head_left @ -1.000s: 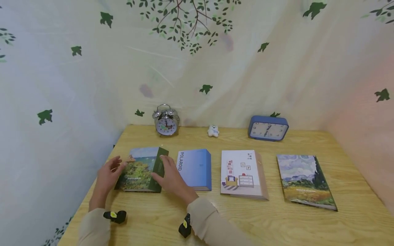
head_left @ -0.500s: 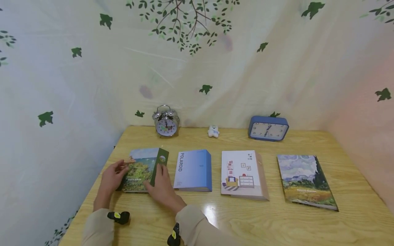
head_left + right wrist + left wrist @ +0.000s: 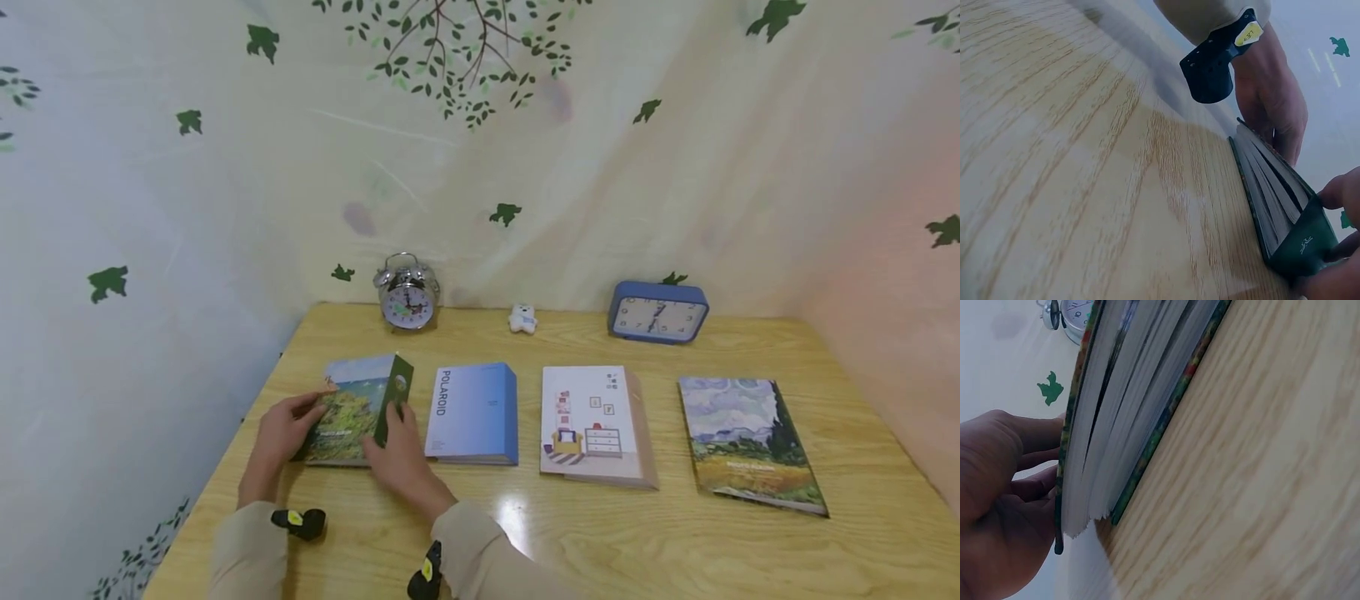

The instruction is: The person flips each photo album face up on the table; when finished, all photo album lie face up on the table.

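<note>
In the head view, a photo album [image 3: 348, 408] with a painted landscape cover and dark green spine lies at the table's left. My left hand [image 3: 285, 429] grips its left edge, fingers bent over the front cover; some fingertips are hidden. My right hand [image 3: 401, 454] holds the spine side, thumb towards the cover and fingers along the green spine [image 3: 1304, 244]. The left wrist view shows the album's page edges [image 3: 1125, 419] between its covers, close above the wood. To the right lie a blue POLAROID album [image 3: 472, 412], a white illustrated album [image 3: 588, 421] and another landscape album [image 3: 750, 442].
Along the back of the wooden table [image 3: 600, 533] stand a silver twin-bell alarm clock [image 3: 407, 304], a small white bear figure [image 3: 522, 318] and a blue rectangular clock [image 3: 658, 312]. A patterned cloth [image 3: 420, 150] hangs behind and beside the table.
My right hand has come left and down onto the album's spine side. My left hand has moved in over the left edge. The album has turned and tilted slightly; the other albums stay put.
</note>
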Demonstrator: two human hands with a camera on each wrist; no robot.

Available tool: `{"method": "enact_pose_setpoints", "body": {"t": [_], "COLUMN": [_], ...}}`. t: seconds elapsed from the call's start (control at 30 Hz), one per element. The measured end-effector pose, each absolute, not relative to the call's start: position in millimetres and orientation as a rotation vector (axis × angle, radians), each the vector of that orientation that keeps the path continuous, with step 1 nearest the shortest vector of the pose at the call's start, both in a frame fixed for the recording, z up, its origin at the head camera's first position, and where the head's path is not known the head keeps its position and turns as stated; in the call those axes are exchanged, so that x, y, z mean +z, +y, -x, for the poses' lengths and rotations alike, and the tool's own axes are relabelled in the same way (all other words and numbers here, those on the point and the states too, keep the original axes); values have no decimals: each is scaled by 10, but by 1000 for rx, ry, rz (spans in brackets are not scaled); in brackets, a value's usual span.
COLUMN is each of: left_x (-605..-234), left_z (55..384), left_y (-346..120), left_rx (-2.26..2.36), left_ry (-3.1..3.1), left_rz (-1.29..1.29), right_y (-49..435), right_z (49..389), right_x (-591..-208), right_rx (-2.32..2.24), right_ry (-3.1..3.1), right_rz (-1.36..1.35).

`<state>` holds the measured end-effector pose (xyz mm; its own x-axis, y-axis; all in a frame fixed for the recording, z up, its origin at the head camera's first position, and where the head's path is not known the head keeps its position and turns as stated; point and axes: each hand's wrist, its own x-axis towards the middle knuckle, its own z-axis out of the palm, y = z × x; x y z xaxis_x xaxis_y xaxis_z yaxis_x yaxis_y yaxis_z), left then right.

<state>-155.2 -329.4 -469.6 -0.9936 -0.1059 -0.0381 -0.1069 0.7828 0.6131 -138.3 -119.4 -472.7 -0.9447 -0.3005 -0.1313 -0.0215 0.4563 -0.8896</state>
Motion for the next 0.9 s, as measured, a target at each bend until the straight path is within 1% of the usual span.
{"method": "enact_pose_setpoints", "body": {"t": [0.57,0.9], "left_x": [-4646,-4575], "left_z": [1567,1565], "left_y": [-3259,-3096], "left_rx": [1145,1272], "left_ry": [2824,2713], "left_rz": [181,11], "right_y": [-1189,-1113], "right_z": [1410,1445], "right_x": [-4605,-4365], "right_rx": [-1631,-1636], "right_ry": [2380,2360], "right_rz": [248,229]}}
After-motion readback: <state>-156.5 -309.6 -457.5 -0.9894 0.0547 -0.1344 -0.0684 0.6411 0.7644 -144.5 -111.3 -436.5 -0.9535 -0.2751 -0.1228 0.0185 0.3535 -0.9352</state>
